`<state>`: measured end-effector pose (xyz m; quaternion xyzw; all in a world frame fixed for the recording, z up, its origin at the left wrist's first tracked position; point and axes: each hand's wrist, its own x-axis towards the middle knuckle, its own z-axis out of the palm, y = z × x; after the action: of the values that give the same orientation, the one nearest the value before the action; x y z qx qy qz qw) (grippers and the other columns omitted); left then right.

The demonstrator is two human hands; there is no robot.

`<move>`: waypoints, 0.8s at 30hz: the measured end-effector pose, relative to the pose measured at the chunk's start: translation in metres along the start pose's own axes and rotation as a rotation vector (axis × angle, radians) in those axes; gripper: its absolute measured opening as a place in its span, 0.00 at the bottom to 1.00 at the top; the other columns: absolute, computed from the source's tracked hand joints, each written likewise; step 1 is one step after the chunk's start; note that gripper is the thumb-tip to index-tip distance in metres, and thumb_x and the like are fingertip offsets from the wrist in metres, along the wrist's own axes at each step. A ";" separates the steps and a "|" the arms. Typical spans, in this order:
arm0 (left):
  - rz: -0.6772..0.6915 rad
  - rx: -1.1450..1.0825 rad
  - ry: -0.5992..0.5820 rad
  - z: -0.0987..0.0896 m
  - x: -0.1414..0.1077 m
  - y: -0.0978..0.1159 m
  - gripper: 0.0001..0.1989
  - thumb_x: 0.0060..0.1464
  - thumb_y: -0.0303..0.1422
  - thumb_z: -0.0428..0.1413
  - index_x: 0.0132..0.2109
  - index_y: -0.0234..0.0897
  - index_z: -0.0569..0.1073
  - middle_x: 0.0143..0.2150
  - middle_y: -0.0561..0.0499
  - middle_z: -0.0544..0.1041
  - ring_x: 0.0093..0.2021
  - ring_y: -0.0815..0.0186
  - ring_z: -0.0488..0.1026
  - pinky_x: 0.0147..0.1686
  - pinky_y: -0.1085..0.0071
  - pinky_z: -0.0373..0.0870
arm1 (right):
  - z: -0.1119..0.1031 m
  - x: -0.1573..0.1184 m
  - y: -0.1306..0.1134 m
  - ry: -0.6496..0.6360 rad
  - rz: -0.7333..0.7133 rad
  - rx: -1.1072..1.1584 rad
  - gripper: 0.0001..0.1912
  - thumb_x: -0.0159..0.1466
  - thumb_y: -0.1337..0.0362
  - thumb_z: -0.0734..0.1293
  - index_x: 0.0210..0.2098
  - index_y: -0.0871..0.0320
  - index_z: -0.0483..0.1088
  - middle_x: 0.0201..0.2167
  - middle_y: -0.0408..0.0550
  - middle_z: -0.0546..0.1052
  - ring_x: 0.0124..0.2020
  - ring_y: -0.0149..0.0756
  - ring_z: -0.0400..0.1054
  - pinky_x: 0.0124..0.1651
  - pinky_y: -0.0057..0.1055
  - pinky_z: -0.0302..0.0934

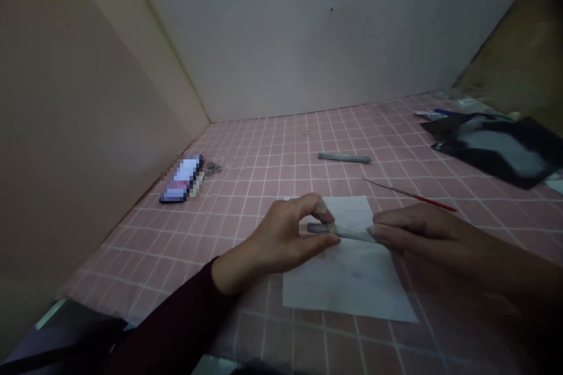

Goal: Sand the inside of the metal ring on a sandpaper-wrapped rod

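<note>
A thin grey stick [354, 232] lies across the view, above a white sheet of paper [347, 281]. Near its left end, my left hand [290, 231] pinches it between thumb and fingertips, at a small tan band [331, 228]. The stick's dark left tip sticks out past those fingers. My right hand [417, 231] is closed round the right end, which its fingers hide. Behind the paper, a second grey stick [344, 157] rests on the checked cloth. A thin tool with a red handle [433, 203] lies just beyond my right hand.
A pink cloth with white grid lines [246, 187] covers the table. A phone [182, 179] lies at the left beside a small coiled item [213, 168]. At the far right is a black sheet or bag [497, 146]. Walls enclose the back and left.
</note>
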<state>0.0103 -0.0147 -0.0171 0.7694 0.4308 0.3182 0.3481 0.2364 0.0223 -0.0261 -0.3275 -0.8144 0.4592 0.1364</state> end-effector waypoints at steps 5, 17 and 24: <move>-0.042 -0.090 -0.087 -0.001 0.000 0.000 0.08 0.51 0.31 0.61 0.38 0.35 0.71 0.32 0.53 0.72 0.32 0.69 0.71 0.30 0.75 0.68 | 0.002 0.001 0.002 -0.037 0.033 -0.001 0.21 0.66 0.52 0.58 0.21 0.58 0.58 0.19 0.40 0.59 0.23 0.31 0.58 0.28 0.29 0.52; 0.021 0.005 -0.011 -0.002 0.001 0.000 0.08 0.51 0.30 0.61 0.38 0.35 0.71 0.34 0.51 0.73 0.36 0.67 0.71 0.37 0.72 0.68 | 0.000 0.000 0.005 -0.011 0.017 0.017 0.22 0.66 0.51 0.58 0.21 0.58 0.58 0.20 0.41 0.59 0.24 0.31 0.56 0.27 0.29 0.51; 0.007 -0.016 -0.077 -0.001 0.000 -0.001 0.08 0.51 0.31 0.61 0.38 0.35 0.71 0.35 0.51 0.73 0.34 0.67 0.72 0.35 0.72 0.69 | 0.004 0.000 0.005 -0.033 0.026 -0.017 0.21 0.66 0.52 0.58 0.22 0.58 0.59 0.20 0.41 0.59 0.24 0.31 0.59 0.27 0.28 0.52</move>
<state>0.0093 -0.0142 -0.0173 0.7798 0.4119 0.2927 0.3696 0.2365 0.0215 -0.0326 -0.3315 -0.8160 0.4595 0.1141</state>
